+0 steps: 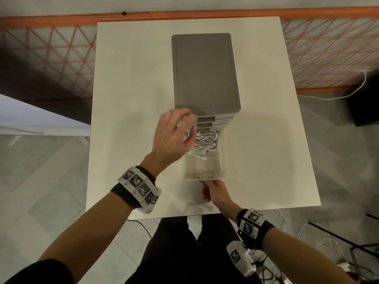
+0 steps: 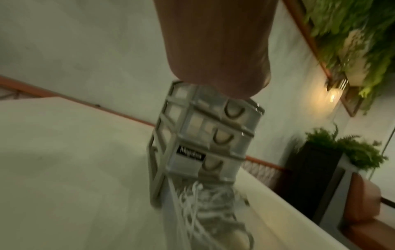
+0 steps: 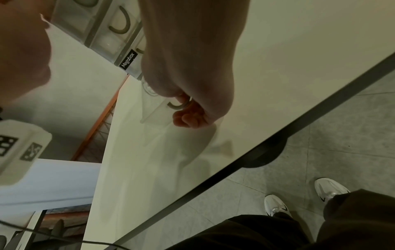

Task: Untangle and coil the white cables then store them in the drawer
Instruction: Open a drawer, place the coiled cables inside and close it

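Observation:
A grey drawer unit [image 1: 205, 70] stands on the white table [image 1: 133, 78]. Its bottom clear drawer [image 1: 204, 177] is pulled out toward me. A bundle of white cables [image 1: 205, 144] lies in the back half of that drawer, also seen in the left wrist view [image 2: 192, 203] below the unit's closed drawers [image 2: 205, 135]. My left hand [image 1: 174, 130] hovers blurred just above the cables' left side, fingers spread, holding nothing. My right hand [image 1: 211, 191] grips the drawer's handle [image 3: 177, 105] with curled fingers [image 3: 188, 118].
An orange lattice railing [image 1: 61, 58] runs behind the table. A second white surface [image 1: 30, 117] lies at the left. A black box [image 1: 363, 105] and loose cords [image 1: 328, 238] are on the floor at the right. My legs stand against the table's near edge.

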Demonstrator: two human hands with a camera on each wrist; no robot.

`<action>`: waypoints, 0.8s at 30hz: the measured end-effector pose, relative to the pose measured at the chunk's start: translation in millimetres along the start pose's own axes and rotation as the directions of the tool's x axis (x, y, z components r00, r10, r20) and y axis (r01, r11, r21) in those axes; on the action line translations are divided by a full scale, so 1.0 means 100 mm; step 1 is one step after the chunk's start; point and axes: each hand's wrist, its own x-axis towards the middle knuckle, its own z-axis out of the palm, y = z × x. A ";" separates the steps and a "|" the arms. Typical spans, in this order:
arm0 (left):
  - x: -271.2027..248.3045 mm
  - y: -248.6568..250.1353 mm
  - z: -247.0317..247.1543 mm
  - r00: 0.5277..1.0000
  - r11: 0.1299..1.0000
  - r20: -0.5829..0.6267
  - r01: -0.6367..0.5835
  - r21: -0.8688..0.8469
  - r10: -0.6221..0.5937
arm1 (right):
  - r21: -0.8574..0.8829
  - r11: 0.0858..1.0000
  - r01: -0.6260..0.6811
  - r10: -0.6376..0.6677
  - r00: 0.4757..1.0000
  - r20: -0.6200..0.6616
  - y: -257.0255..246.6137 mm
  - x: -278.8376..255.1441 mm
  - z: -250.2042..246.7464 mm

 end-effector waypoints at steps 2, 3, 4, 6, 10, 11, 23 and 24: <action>0.17 -0.06 -0.13 0.998 0.999 -0.054 0.030 0.035 -0.028 | -0.017 1.000 0.007 -0.008 1.000 -0.015 0.01 0.01 0.01; 0.24 -0.11 -0.15 0.999 0.998 -0.025 0.031 0.048 -0.030 | -0.021 1.000 0.007 -0.008 1.000 -0.018 0.02 0.01 0.01; 0.28 -0.16 -0.15 0.999 0.999 0.034 0.014 0.046 -0.015 | -0.024 1.000 0.007 -0.007 1.000 -0.020 0.01 0.01 0.01; 0.30 -0.25 -0.10 0.989 0.999 0.141 -0.038 0.002 0.037 | -0.027 1.000 0.008 -0.009 1.000 -0.030 0.01 0.01 0.01; 0.28 -0.29 -0.05 0.985 0.997 0.170 -0.028 -0.075 0.040 | -0.021 1.000 0.016 -0.018 0.997 -0.079 -0.04 0.04 -0.02; 0.29 -0.29 -0.06 0.985 0.997 0.167 -0.027 -0.074 0.039 | -0.026 0.999 0.021 -0.023 0.996 -0.087 -0.06 0.06 -0.03; 0.29 -0.29 -0.05 0.987 0.998 0.160 -0.025 -0.055 0.034 | -0.038 0.999 0.039 -0.044 0.989 -0.141 -0.44 0.42 0.08; 0.28 -0.29 -0.05 0.987 0.998 0.157 -0.023 -0.054 0.032 | -0.029 0.999 0.034 -0.038 0.989 -0.143 -0.45 0.43 0.08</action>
